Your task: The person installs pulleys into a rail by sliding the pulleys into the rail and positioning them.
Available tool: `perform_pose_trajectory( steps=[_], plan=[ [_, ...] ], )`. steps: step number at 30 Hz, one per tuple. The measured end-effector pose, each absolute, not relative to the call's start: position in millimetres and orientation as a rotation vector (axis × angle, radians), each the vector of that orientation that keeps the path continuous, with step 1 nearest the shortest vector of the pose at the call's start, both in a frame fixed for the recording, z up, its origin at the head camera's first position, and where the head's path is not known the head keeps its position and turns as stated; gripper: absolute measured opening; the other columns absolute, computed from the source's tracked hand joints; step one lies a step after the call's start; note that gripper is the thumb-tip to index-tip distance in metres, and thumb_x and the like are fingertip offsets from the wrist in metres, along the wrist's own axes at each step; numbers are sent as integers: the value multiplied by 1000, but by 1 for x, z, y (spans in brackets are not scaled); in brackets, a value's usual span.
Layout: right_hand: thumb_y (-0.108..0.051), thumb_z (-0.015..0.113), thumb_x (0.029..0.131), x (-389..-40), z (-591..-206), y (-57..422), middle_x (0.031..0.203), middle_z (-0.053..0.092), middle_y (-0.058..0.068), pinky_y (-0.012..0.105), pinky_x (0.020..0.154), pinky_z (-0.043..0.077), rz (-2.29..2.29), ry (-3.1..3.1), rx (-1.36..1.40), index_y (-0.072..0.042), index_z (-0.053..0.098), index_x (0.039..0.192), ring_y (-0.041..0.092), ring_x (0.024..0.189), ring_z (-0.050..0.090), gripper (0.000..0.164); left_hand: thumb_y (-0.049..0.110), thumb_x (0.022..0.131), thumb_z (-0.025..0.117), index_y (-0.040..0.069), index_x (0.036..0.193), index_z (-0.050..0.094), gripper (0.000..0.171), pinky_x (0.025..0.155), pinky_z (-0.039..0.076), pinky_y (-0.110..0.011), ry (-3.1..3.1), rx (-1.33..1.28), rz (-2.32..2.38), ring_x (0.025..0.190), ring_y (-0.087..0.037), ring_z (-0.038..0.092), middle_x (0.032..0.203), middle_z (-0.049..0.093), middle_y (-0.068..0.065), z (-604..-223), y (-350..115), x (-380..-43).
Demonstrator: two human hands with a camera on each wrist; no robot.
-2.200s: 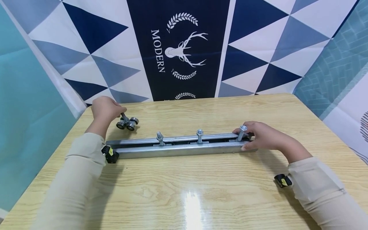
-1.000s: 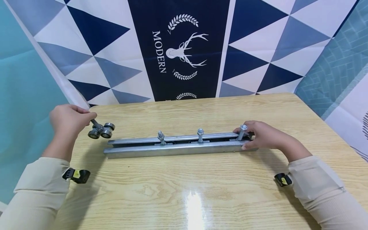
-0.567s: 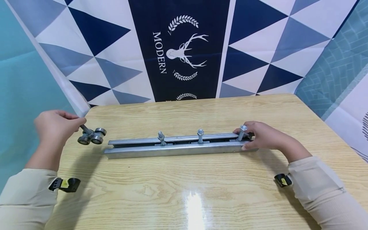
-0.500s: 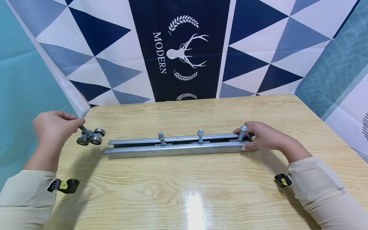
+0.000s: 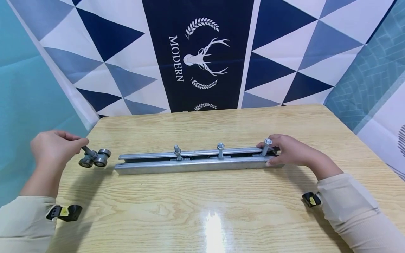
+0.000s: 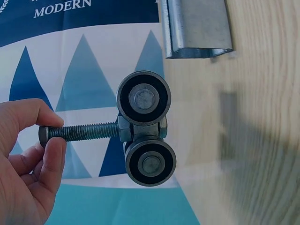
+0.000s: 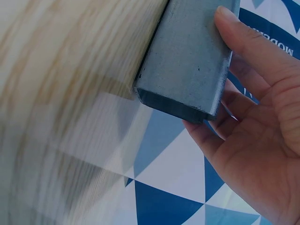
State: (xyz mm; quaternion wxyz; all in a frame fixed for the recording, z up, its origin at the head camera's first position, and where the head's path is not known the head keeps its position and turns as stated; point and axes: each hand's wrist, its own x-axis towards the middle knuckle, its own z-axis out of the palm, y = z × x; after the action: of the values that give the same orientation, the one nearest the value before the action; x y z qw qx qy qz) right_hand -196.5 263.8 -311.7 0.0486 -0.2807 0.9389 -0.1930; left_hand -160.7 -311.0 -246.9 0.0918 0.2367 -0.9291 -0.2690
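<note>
My left hand (image 5: 57,147) pinches the threaded bolt end of a roller trolley (image 6: 145,126) between thumb and fingers. Its steel wheels hang at the lower right of that hand, a short way left of the track's end in the head view. A galvanized steel C-channel track (image 5: 196,166) lies across the table with its slot upward. Three bolts stand up out of the slot, among them a left one (image 5: 177,151) and a middle one (image 5: 220,150). My right hand (image 5: 292,151) grips the track's right end, thumb on the near side, beside the right bolt (image 5: 266,147).
The wood-grain table (image 5: 177,214) carries the track near its middle. Behind it hangs a patterned cloth (image 5: 123,63) with triangles and a deer print. A teal sheet (image 5: 28,105) borders the left side. Both wrists wear small black cameras.
My left hand has carried the trolley left past the track's left end, then lower and nearer. The right hand and track have stayed in place.
</note>
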Motion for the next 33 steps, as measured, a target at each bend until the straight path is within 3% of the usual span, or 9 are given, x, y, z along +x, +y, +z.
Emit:
perform_pose_trajectory(
  steps=[14, 25, 33],
  plan=[
    [-23, 78, 64, -198, -314, 265, 93, 54, 0, 37, 71, 44, -569, 2872, -888, -13, 61, 114, 17, 84, 50, 53, 44, 71, 63, 9, 86, 69, 39, 49, 40, -29, -2837, 622, -689, 68, -20, 52, 59, 61, 6, -265, -307, -160],
    [-21, 79, 64, -200, -316, 265, 92, 54, -2, 36, 71, 44, -575, 2871, -888, -13, 60, 114, 17, 84, 50, 54, 38, 71, 63, 8, 84, 70, 33, 55, 40, -33, -2861, 550, -621, 78, -24, 50, 58, 62, 4, -275, -299, -164],
    [-22, 79, 64, -199, -315, 265, 92, 54, -2, 35, 70, 43, -564, 2877, -883, -14, 61, 114, 16, 83, 49, 54, 38, 71, 64, 8, 83, 70, 32, 53, 40, -32, -2870, 551, -658, 73, -23, 52, 59, 62, 3, -278, -294, -165]
  ],
)
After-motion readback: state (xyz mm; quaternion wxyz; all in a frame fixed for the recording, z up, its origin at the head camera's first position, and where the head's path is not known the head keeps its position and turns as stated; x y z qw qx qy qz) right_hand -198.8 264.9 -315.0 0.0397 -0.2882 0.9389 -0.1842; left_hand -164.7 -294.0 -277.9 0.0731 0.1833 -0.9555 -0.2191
